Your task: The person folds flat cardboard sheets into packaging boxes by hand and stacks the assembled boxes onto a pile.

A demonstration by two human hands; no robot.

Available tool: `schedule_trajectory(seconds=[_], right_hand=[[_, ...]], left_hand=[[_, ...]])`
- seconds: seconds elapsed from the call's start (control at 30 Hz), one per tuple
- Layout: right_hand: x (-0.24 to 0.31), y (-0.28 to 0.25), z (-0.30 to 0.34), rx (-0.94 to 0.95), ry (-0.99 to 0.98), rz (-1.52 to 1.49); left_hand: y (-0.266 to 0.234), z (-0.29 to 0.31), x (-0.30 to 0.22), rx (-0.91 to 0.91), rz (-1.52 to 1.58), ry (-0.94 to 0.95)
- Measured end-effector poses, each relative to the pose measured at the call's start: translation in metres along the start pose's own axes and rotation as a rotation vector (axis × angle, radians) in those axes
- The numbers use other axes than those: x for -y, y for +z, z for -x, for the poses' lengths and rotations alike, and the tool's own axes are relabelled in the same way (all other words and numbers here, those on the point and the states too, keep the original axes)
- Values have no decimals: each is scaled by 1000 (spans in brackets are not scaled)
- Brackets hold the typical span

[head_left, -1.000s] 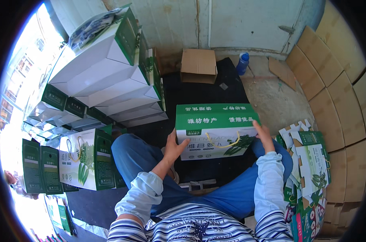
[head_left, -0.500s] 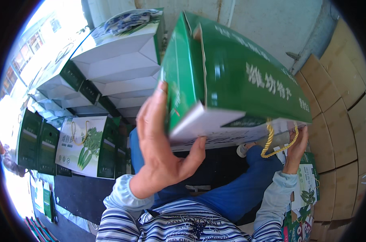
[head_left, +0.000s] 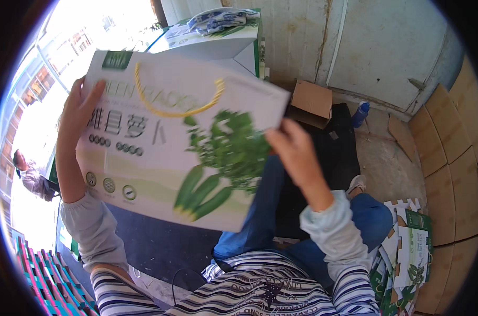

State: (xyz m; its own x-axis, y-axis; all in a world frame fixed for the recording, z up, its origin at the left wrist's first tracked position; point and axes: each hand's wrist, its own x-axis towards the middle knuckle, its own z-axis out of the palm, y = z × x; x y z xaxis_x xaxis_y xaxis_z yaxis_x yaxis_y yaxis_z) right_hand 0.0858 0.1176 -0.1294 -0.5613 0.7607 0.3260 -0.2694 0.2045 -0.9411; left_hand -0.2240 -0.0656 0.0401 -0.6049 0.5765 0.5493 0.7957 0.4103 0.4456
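Observation:
A white gift box [head_left: 144,163] with a picture of long green radishes is held up in front of me, its broad face toward the camera and slightly tilted. A yellow rope handle [head_left: 181,113] hangs in a loop on that face. My left hand [head_left: 80,113] grips the box's left edge, thumb on the front. At the opposite edge my right hand [head_left: 299,155] is closed on the side, its fingers partly hidden behind the box. Most of the stack behind is covered by the box.
Behind stands a stack of similar boxes [head_left: 241,47], topped with a crumpled blue-and-white cloth [head_left: 220,21]. An open brown carton [head_left: 311,100] and a blue bottle [head_left: 360,114] are farther off. Flat cardboard blanks [head_left: 412,247] lie at right beside stacked cartons [head_left: 449,179]. Another person [head_left: 31,174] is at far left.
The box has swung left and turned; its white printed face now shows instead of the green side. Both hands moved left with it. The head view has shifted too.

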Motion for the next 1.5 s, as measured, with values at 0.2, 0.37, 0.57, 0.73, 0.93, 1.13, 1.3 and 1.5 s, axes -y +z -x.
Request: schedule_trajectory(seconds=[0.2, 0.37, 0.57, 0.73, 0.93, 1.13, 1.3, 1.5], right_hand=[[-99, 103, -6, 196, 22, -105], [-128, 135, 29, 328, 109, 100], [-152, 133, 49, 469, 114, 34], [-145, 103, 59, 511, 298, 95], [-143, 84, 67, 522, 325, -28], [-138, 68, 71, 539, 250, -114], [-137, 59, 74, 502, 212, -155], [-127, 45, 85, 475, 142, -110]], left_hand=[[32, -16, 162, 110, -120, 68], [92, 72, 70, 199, -259, 250], [117, 134, -1, 489, -313, 408], [107, 127, 13, 484, -275, 289], [96, 116, 41, 427, -252, 293], [91, 111, 57, 373, -265, 227], [90, 115, 57, 361, -294, 220], [80, 126, 57, 375, -377, 187]])
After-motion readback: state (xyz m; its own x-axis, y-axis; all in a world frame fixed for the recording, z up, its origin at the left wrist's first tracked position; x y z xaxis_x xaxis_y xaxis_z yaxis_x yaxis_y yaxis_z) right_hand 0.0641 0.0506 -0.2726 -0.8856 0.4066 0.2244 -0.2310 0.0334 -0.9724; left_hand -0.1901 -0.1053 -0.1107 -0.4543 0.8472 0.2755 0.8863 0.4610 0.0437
